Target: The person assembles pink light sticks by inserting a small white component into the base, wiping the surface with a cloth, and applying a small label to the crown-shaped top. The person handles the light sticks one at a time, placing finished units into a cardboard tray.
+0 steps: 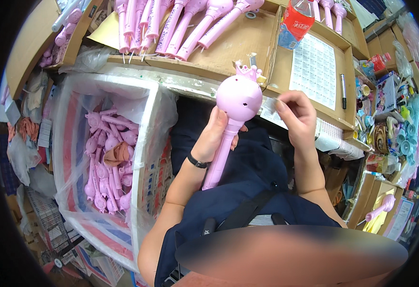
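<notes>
A pink toy wand (pixel 239 98) with a round ball head and a small crown on top is upright and slightly tilted in front of me. My left hand (pixel 213 134) wraps round it just below the ball, and its handle reaches down to my lap. To the right of the ball, my right hand (pixel 296 115) is raised with thumb and forefinger pinched together. A small pale, thin piece seems to be at the fingertips, too small to make out. The right hand is apart from the wand.
A plastic-lined crate (pixel 145 119) at left holds several pink wands (pixel 107 162). More wands (pixel 171 28) lie in a cardboard tray (pixel 247 43) ahead. A red-labelled bottle (pixel 296 24), a printed sheet (pixel 313 69) and a black marker (pixel 343 91) are at right.
</notes>
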`<state>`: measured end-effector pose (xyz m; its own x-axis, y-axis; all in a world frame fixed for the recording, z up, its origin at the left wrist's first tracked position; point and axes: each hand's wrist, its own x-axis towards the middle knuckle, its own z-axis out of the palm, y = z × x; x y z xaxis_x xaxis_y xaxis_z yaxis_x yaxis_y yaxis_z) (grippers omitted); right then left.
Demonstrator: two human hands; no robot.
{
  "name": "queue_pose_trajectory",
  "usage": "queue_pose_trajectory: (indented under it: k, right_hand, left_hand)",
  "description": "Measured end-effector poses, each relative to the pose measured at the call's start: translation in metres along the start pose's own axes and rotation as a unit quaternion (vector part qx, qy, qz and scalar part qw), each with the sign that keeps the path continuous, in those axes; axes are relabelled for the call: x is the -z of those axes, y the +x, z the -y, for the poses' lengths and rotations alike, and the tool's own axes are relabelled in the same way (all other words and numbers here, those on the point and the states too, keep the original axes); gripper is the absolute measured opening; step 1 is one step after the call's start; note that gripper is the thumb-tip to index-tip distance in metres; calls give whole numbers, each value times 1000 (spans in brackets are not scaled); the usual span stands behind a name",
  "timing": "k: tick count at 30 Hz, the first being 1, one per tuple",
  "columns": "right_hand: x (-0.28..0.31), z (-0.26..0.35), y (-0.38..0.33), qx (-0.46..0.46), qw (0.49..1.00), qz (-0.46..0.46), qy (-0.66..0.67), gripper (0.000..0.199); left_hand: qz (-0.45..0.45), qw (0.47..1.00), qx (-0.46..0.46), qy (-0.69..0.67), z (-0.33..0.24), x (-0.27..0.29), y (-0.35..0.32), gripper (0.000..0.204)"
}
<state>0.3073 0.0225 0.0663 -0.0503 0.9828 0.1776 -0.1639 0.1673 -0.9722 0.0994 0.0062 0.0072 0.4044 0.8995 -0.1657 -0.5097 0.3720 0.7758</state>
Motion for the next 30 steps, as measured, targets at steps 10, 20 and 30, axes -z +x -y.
queue_pose_trajectory:
  k: [10,20,30]
  right_hand:
    - [-22,-3,31,-24,995,94,-16,13]
    - [-16,-3,35,-40,991,122,-25,12]
    - [-20,-11,33,43,987,99,-117,14]
  left_hand:
    - [-2,999,-1,40,-9,-10,-8,56]
    - [-5,999,9,40,-6,-9,-7,53]
    - [-9,999,10,47,-7,-8,-7,57]
